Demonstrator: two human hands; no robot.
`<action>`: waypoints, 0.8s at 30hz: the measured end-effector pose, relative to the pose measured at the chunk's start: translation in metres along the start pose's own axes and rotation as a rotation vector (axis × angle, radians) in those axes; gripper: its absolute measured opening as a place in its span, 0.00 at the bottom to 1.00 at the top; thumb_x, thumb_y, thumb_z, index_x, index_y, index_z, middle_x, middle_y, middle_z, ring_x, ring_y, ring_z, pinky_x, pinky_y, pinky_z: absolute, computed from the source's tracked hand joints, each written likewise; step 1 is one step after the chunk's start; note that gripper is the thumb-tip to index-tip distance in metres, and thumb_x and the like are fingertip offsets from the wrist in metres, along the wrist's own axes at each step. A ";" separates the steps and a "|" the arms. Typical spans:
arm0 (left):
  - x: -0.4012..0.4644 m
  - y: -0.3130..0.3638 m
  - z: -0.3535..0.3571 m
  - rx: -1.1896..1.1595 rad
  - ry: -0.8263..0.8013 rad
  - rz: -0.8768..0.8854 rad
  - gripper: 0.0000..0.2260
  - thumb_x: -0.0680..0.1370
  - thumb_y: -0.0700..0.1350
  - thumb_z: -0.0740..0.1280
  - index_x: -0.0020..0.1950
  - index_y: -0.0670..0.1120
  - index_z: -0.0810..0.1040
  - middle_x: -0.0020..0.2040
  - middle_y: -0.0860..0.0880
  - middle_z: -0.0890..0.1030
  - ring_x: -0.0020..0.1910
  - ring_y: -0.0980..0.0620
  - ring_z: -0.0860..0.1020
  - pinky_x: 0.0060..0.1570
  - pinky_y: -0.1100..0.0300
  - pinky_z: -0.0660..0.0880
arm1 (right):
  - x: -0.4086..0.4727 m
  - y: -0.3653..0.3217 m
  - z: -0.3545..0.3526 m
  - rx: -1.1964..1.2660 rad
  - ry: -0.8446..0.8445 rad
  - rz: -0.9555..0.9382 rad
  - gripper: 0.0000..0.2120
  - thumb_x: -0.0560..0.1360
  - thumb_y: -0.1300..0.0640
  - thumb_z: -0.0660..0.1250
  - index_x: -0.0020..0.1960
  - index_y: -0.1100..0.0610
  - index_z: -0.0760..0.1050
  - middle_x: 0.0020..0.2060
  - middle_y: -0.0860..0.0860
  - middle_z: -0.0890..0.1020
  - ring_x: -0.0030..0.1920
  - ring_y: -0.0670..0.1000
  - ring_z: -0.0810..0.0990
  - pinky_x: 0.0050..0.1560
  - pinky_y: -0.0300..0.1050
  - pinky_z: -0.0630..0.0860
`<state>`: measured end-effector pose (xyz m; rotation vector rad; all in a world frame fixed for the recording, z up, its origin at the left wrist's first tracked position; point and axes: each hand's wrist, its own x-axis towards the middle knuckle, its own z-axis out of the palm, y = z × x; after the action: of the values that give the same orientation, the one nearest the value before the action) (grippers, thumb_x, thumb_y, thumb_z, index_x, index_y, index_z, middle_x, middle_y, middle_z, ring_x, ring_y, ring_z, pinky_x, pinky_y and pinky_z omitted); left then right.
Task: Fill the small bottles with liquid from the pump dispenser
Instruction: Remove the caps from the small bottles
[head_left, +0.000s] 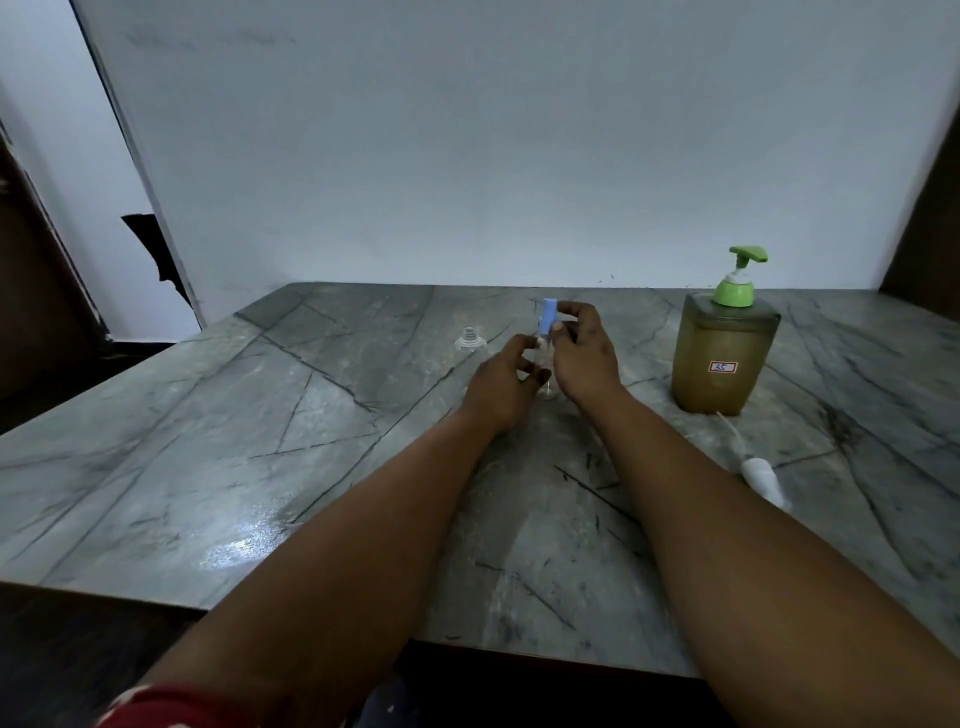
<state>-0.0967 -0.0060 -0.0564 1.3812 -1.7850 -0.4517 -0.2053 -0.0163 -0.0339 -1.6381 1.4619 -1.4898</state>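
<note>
A small clear bottle (546, 387) stands upright at the middle of the grey stone table (260, 441), mostly hidden between my hands. My left hand (501, 382) wraps around its body. My right hand (584, 353) pinches the blue cap (548, 314) at its top. A second clear bottle (471, 345), open with a threaded neck, stands just to the left. The pump dispenser (722, 358), amber liquid with a green pump head, stands to the right, apart from my hands.
A white spray cap with a thin tube (761, 475) lies on the table in front of the dispenser. A pale wall rises right behind the table. The near table edge runs across the bottom, a dark doorway lies at the far left.
</note>
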 end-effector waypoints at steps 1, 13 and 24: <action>0.000 0.000 0.000 -0.002 -0.001 0.008 0.18 0.80 0.45 0.65 0.69 0.49 0.69 0.57 0.45 0.80 0.52 0.51 0.78 0.48 0.61 0.70 | -0.001 0.000 0.000 -0.009 -0.006 -0.005 0.15 0.80 0.53 0.60 0.66 0.54 0.68 0.61 0.52 0.78 0.52 0.48 0.75 0.44 0.36 0.68; -0.001 0.001 0.000 0.001 0.003 -0.001 0.18 0.79 0.43 0.65 0.69 0.47 0.70 0.57 0.44 0.81 0.54 0.48 0.79 0.49 0.61 0.70 | 0.000 0.000 0.001 -0.094 0.009 -0.041 0.15 0.81 0.55 0.58 0.68 0.54 0.69 0.62 0.53 0.76 0.58 0.51 0.75 0.55 0.41 0.71; -0.003 0.001 -0.002 0.001 -0.004 0.018 0.18 0.80 0.43 0.64 0.69 0.48 0.69 0.58 0.44 0.80 0.53 0.49 0.79 0.49 0.61 0.71 | -0.003 0.000 0.000 -0.079 0.020 -0.039 0.13 0.80 0.55 0.62 0.62 0.57 0.71 0.59 0.54 0.79 0.57 0.52 0.77 0.50 0.38 0.68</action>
<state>-0.0961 -0.0027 -0.0553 1.3641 -1.7999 -0.4447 -0.2046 -0.0140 -0.0352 -1.7117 1.5257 -1.4911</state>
